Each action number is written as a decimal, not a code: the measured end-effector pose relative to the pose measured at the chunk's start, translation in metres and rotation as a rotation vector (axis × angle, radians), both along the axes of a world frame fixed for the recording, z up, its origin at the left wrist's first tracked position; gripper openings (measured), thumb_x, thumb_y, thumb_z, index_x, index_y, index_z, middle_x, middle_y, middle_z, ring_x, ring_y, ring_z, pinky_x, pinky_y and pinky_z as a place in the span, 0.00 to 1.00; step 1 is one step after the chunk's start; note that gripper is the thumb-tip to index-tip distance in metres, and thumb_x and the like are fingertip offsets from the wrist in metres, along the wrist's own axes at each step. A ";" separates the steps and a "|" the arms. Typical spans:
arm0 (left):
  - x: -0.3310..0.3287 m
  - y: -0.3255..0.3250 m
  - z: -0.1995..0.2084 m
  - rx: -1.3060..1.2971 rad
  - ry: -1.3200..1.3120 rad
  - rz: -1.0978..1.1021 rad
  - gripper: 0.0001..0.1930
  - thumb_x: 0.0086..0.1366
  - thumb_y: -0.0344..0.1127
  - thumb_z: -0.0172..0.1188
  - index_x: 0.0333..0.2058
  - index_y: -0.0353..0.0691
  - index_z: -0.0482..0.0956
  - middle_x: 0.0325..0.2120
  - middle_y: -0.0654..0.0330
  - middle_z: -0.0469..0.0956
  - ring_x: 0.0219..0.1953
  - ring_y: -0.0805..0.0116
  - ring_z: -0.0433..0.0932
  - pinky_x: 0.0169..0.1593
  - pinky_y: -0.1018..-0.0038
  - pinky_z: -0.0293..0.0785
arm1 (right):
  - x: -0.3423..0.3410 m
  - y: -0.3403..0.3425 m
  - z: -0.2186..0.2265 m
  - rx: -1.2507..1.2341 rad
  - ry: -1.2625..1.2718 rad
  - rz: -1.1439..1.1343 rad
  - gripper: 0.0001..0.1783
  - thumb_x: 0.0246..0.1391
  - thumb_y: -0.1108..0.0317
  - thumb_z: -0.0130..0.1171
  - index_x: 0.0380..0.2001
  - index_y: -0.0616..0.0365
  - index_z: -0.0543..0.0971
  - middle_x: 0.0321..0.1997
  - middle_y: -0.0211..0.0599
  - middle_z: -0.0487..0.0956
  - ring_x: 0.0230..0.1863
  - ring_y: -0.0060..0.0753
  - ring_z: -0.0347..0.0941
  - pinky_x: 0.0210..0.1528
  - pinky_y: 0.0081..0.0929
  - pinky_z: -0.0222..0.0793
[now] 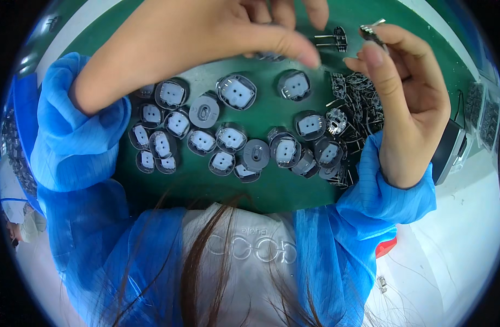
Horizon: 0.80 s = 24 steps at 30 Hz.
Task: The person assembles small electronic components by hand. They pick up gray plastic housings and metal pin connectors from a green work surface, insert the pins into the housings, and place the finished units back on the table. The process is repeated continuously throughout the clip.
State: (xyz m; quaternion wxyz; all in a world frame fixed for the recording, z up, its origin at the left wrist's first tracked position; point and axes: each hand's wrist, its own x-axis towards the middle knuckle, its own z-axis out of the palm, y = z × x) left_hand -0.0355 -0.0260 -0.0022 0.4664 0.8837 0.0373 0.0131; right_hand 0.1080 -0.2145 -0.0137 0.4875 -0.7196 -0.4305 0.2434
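Note:
My right hand (410, 82) pinches a small black circuit board with metal pins (372, 35) between thumb and fingertips, at the upper right. My left hand (228, 38) reaches across the top of the view with its thumb and fingers apart; some fingertips run out of the frame. Partly covered by it is a grey round housing (269, 56). Between the hands, another pinned circuit board (340, 40) has two long pins pointing left. Below, several dark grey housings with white two-holed inserts (237, 91) are spread on the green mat (206, 192).
A heap of black pinned boards (361, 101) lies beside my right wrist. Two housings show their flat grey side, one being this disc (204, 111). A black box-like device (450, 152) stands at the right, near clear trays of dark parts (481, 117). A blue bin (25, 109) is far left.

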 end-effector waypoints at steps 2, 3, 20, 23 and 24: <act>0.000 -0.003 -0.006 -0.221 -0.059 0.070 0.16 0.59 0.32 0.72 0.43 0.31 0.81 0.29 0.55 0.82 0.25 0.74 0.80 0.31 0.82 0.80 | -0.001 0.001 -0.002 0.075 0.100 0.046 0.15 0.66 0.71 0.55 0.51 0.70 0.77 0.51 0.47 0.80 0.49 0.34 0.79 0.53 0.34 0.78; 0.000 -0.002 -0.008 -0.317 -0.073 0.083 0.16 0.59 0.31 0.71 0.43 0.31 0.81 0.31 0.54 0.83 0.27 0.74 0.80 0.32 0.81 0.81 | -0.005 0.002 -0.002 0.111 0.155 0.046 0.15 0.65 0.72 0.56 0.51 0.70 0.77 0.50 0.48 0.80 0.49 0.34 0.79 0.53 0.34 0.78; -0.001 -0.022 0.024 -0.192 -0.073 0.130 0.17 0.55 0.23 0.72 0.45 0.34 0.82 0.45 0.51 0.79 0.41 0.68 0.80 0.43 0.76 0.83 | -0.005 -0.001 -0.019 0.322 0.000 0.003 0.11 0.53 0.86 0.64 0.40 0.71 0.78 0.44 0.51 0.82 0.45 0.34 0.81 0.51 0.26 0.77; -0.001 -0.003 -0.013 -0.316 -0.242 0.002 0.15 0.53 0.22 0.73 0.41 0.35 0.83 0.46 0.51 0.78 0.42 0.69 0.80 0.42 0.78 0.80 | -0.020 0.005 0.016 0.113 0.062 -0.051 0.11 0.52 0.86 0.65 0.40 0.72 0.78 0.44 0.51 0.82 0.44 0.34 0.81 0.51 0.26 0.77; -0.005 0.002 -0.017 -0.328 -0.222 0.002 0.14 0.52 0.22 0.73 0.40 0.36 0.83 0.47 0.52 0.78 0.41 0.70 0.79 0.42 0.78 0.79 | -0.027 0.006 0.026 0.019 0.028 -0.079 0.11 0.52 0.85 0.65 0.40 0.72 0.78 0.44 0.51 0.82 0.44 0.34 0.81 0.51 0.26 0.77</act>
